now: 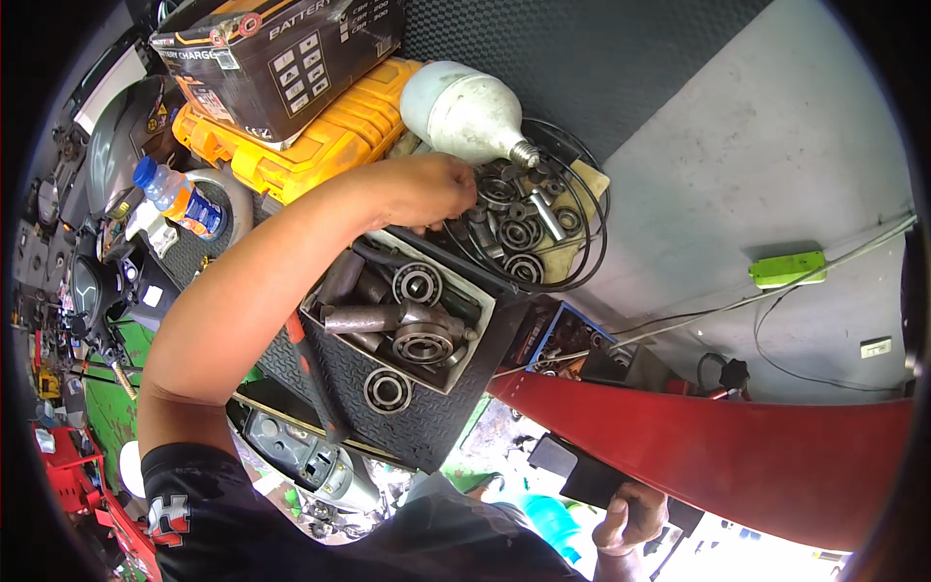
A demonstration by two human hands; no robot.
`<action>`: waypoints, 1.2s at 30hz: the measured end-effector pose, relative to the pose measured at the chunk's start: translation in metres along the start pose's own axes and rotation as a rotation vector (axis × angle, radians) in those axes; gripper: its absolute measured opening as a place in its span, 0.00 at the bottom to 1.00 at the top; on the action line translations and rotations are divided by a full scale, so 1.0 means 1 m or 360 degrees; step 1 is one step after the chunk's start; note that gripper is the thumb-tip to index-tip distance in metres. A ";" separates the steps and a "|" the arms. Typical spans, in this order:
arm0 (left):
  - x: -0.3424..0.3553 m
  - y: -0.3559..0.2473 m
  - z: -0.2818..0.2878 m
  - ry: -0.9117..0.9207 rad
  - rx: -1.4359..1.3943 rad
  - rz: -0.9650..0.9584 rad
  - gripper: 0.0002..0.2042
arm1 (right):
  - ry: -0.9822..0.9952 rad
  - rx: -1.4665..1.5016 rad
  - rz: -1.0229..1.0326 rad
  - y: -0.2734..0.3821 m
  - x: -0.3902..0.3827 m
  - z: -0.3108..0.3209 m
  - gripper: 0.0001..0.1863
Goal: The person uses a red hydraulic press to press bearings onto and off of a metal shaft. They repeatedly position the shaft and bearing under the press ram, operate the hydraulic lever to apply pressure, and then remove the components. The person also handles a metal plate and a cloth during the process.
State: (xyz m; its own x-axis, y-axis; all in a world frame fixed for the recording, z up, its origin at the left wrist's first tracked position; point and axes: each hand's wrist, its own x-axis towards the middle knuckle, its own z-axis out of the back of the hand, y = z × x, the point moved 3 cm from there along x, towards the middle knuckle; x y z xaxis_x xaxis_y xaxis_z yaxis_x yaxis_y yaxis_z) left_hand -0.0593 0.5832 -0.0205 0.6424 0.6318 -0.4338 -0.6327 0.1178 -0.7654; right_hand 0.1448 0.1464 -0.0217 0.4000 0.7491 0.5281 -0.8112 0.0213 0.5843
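Note:
My left arm reaches up across the bench, and my left hand (pixel 433 194) is at the edge of a pile of bearings (pixel 516 231) and metal parts. Its fingers are curled downward; whatever they grip is hidden behind the hand. Below it, an open box (pixel 472 364) holds steel shafts, a metal tube (pixel 361 320) and ball bearings (pixel 417 283). A single ball bearing (pixel 388 390) lies flat on the black ribbed mat beside that box. At the lower right, my right hand (pixel 630 519) is closed, thumb against the fingers, near a red panel; I cannot make out anything in it.
A large white bulb (pixel 464 112) and black cable loops (pixel 603 218) border the pile. Behind stand a yellow case (pixel 339 126) and a battery charger carton (pixel 281 73). A bottle (pixel 184 199) stands left. A long red panel (pixel 718 446) spans the right, below a grey wall.

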 end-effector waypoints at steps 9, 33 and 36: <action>0.057 -0.010 -0.076 -0.0604 0.1362 -0.0524 0.13 | 0.0012 -0.0067 0.0019 0.002 0.002 -0.005 0.23; 0.173 -0.050 -0.076 0.0006 0.1945 -0.0212 0.29 | 0.0030 -0.0063 0.0054 0.005 0.005 -0.002 0.15; 0.184 -0.031 -0.073 -0.0165 0.1694 -0.0183 0.29 | 0.0067 -0.0045 0.0070 0.007 0.005 -0.001 0.15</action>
State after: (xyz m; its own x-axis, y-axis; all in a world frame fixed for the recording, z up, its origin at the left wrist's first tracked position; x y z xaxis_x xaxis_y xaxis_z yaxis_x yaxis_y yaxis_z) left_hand 0.1099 0.6397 -0.1116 0.7141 0.6301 -0.3050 -0.6542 0.7558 0.0298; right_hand 0.1407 0.1510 -0.0151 0.3458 0.7769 0.5261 -0.8395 0.0058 0.5433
